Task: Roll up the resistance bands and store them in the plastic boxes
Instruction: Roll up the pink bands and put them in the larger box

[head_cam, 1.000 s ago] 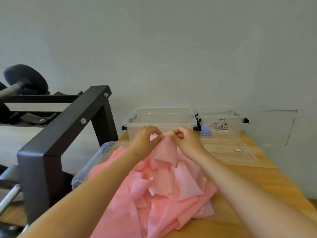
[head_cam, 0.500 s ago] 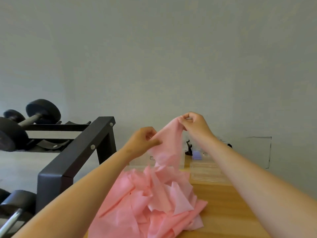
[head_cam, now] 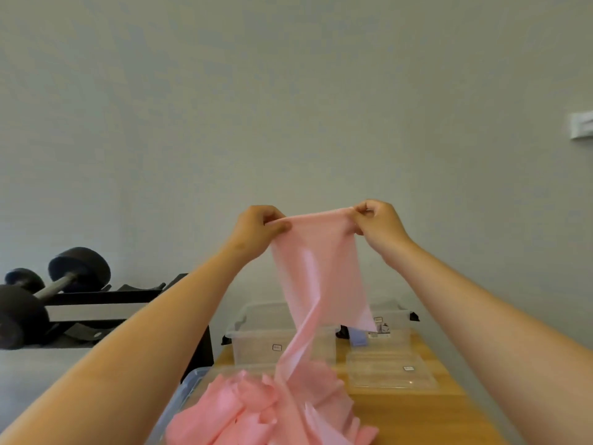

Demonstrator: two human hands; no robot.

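A pink resistance band [head_cam: 321, 271] hangs flat in the air, its top edge stretched between both hands. My left hand [head_cam: 256, 231] pinches the left corner and my right hand [head_cam: 378, 223] pinches the right corner. The band twists as it drops into a crumpled pink heap [head_cam: 272, 409] on the wooden table [head_cam: 417, 419]. Behind the heap stands a clear plastic box [head_cam: 256, 338], open and partly hidden by the band. A second clear box [head_cam: 393, 322] stands to its right.
A clear lid [head_cam: 391, 370] lies flat on the table right of the heap. A bluish clear tub edge [head_cam: 189, 387] shows at the table's left side. A black dumbbell rack [head_cam: 96, 300] with dumbbells [head_cam: 57, 284] stands left. The wall is close behind.
Both hands rose from the heap and moved apart, lifting one end of the band and spreading it flat. The camera tilted upward.
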